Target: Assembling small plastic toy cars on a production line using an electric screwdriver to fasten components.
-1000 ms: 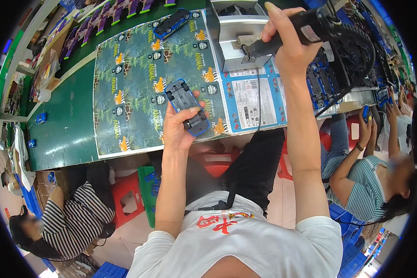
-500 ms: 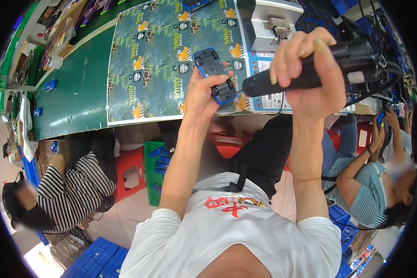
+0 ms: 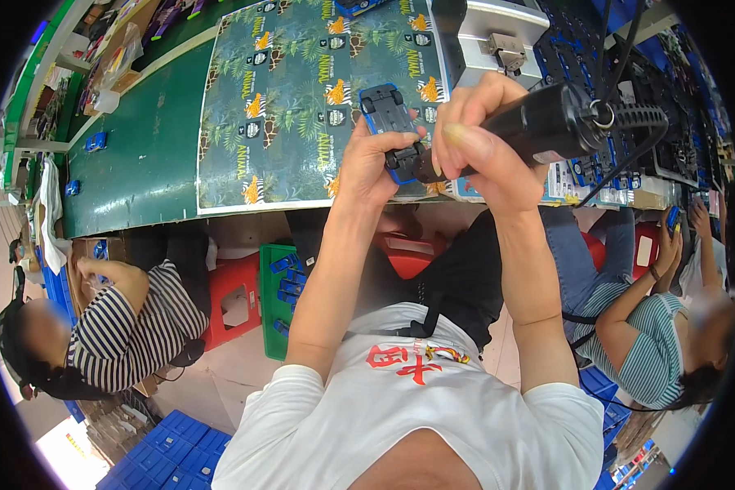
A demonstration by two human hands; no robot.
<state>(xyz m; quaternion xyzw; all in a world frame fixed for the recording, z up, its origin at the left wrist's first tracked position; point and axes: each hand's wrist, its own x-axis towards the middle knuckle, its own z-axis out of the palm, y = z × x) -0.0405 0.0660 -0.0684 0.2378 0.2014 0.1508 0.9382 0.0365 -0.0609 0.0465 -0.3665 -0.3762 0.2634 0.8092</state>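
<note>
Black tool (image 3: pixel 551 122): our right hand (image 3: pixel 494 159) is clasping its barrel, fingers clamped; we should be aiming it squarely. Blue toy car (image 3: pixel 386 114), underside up, left of those fingers: our left hand (image 3: pixel 367 170) is clamping it, ideally bracing firmly.

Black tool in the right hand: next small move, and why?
Probably steady the toy car with the left hand and line up the black tool before pressing. The car lies underside up in that hand, and the right hand has the tool's front end at the car's near end; whether the tip touches isn't clear.
</note>
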